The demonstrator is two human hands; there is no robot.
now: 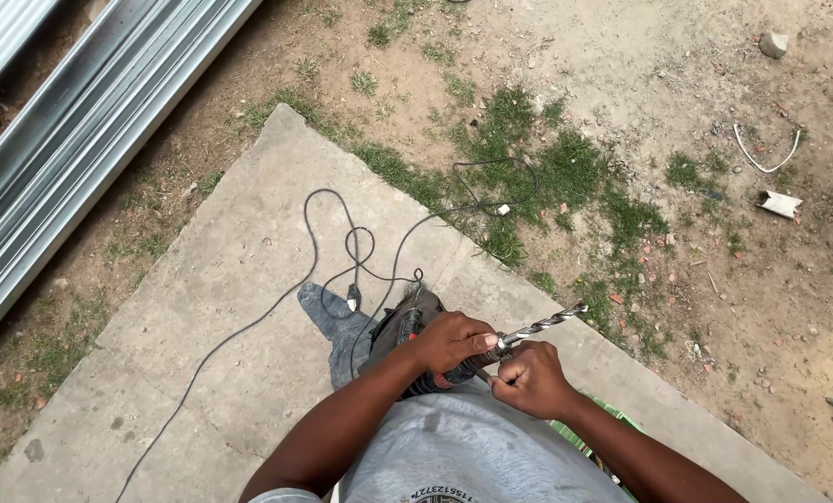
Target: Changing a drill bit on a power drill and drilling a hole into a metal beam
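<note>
My left hand [449, 341] grips the front of a dark power drill [404, 328], close to its chuck [497, 349]. A long twisted metal drill bit [549, 323] sticks out of the chuck, pointing up and to the right. Just below the chuck, my right hand [529, 377] is closed around a small tool at the chuck; what it is I cannot tell. The drill is held in front of my grey shirt [472, 447], over a concrete slab [239, 279].
The drill's black cord [316, 244] loops across the slab and runs into the grass [528, 177]. Corrugated metal sheets [72, 121] lie along the upper left. Bare dirt with rubble, a white wire [764, 158] and pipe scraps [778, 203] lies to the right.
</note>
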